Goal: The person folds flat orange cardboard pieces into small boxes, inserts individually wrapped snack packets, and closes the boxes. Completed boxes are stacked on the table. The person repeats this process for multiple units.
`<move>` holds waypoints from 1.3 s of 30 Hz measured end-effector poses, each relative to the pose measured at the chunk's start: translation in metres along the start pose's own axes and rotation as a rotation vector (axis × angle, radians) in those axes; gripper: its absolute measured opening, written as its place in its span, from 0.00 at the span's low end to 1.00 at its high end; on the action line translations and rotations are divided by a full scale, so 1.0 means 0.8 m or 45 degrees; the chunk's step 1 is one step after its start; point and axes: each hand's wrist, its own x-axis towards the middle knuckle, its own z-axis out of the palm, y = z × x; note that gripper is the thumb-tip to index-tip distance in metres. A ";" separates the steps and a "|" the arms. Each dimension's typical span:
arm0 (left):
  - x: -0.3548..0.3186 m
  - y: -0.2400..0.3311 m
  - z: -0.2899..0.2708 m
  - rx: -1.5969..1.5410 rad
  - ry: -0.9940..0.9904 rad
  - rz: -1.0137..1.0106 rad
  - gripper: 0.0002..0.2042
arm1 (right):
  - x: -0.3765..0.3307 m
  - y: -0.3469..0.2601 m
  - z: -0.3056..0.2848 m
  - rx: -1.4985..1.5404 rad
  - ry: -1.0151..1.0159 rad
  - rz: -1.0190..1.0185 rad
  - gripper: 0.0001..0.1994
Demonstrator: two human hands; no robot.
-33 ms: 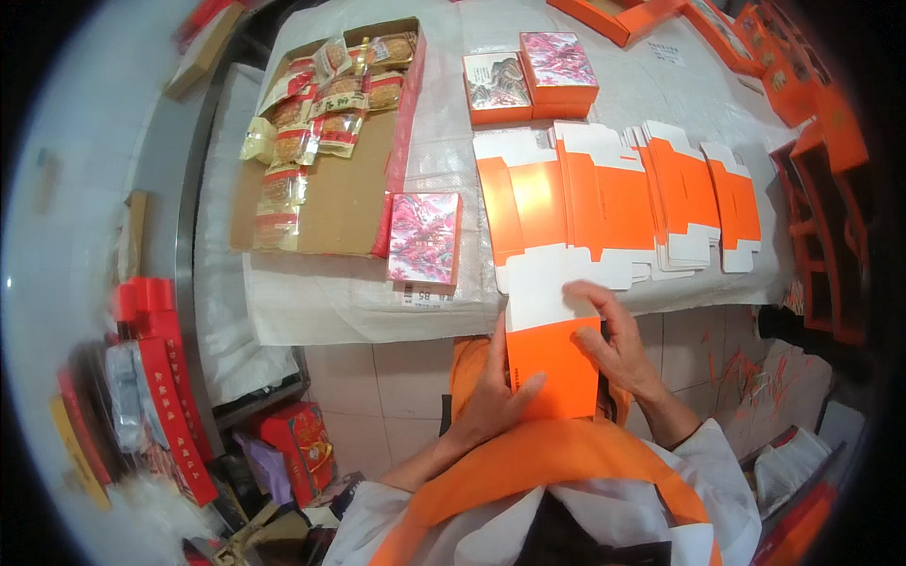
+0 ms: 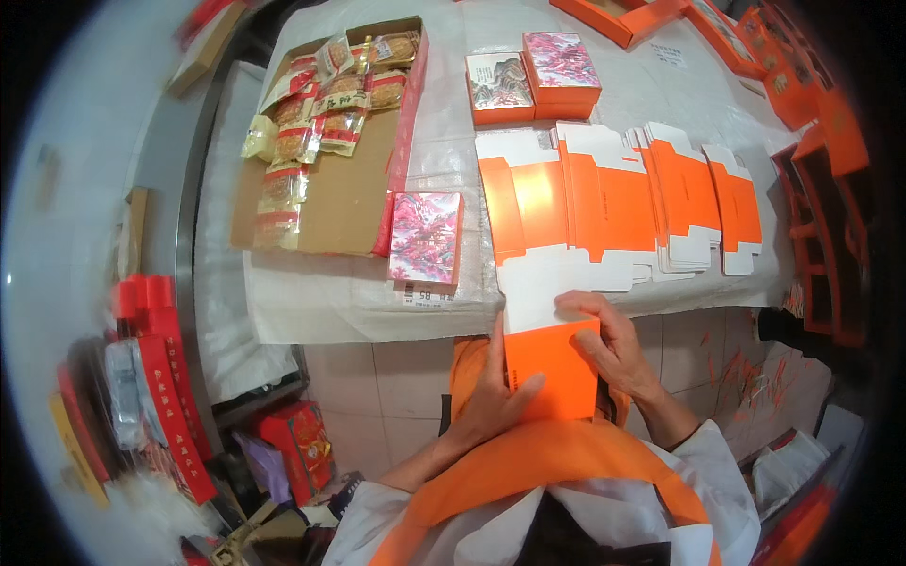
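An orange carton (image 2: pixel 552 368) with a raised white flap (image 2: pixel 533 292) is held upright in front of my body, just off the table's near edge. My left hand (image 2: pixel 505 387) is wrapped round its left side, thumb across the orange front. My right hand (image 2: pixel 609 344) grips the right side, its thumb on the front and its fingertips at the white flap. Right beyond the carton lie flat orange-and-white carton blanks (image 2: pixel 609 203), spread in overlapping stacks. Left of them stands a closed box with a pink landscape print (image 2: pixel 425 238).
A shallow cardboard tray (image 2: pixel 354 203) holding several wrapped pastries (image 2: pixel 340 99) sits on the left of the covered table (image 2: pixel 321 302). Two printed boxes (image 2: pixel 498 85) stand behind the blanks. Orange boxes (image 2: pixel 821 179) are piled at the right edge. Red packaging (image 2: pixel 297 448) lies at lower left.
My right fingers have shifted slightly left along the white flap. The carton and my left hand stay nearly where they were.
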 end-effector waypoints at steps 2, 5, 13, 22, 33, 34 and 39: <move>-0.003 -0.003 0.001 -0.386 0.005 -0.159 0.36 | 0.000 0.003 0.002 0.061 -0.134 -0.069 0.07; 0.002 -0.013 0.002 -0.596 0.012 -0.040 0.33 | -0.005 0.004 -0.007 0.070 -0.186 0.054 0.03; 0.017 -0.041 -0.019 0.169 -0.114 0.193 0.07 | -0.016 0.036 0.015 0.013 -0.064 -0.083 0.10; 0.023 -0.062 0.015 -0.390 0.342 0.296 0.13 | -0.018 0.086 0.031 0.487 0.018 -0.121 0.16; 0.027 -0.051 0.010 -0.060 0.211 0.265 0.16 | -0.030 0.063 0.027 0.338 0.087 0.063 0.14; 0.028 -0.049 0.009 -0.055 0.197 0.283 0.16 | -0.029 0.060 0.028 0.338 0.102 0.067 0.14; 0.029 -0.042 0.007 -0.197 0.143 0.185 0.12 | -0.025 0.058 0.031 0.301 0.118 0.027 0.12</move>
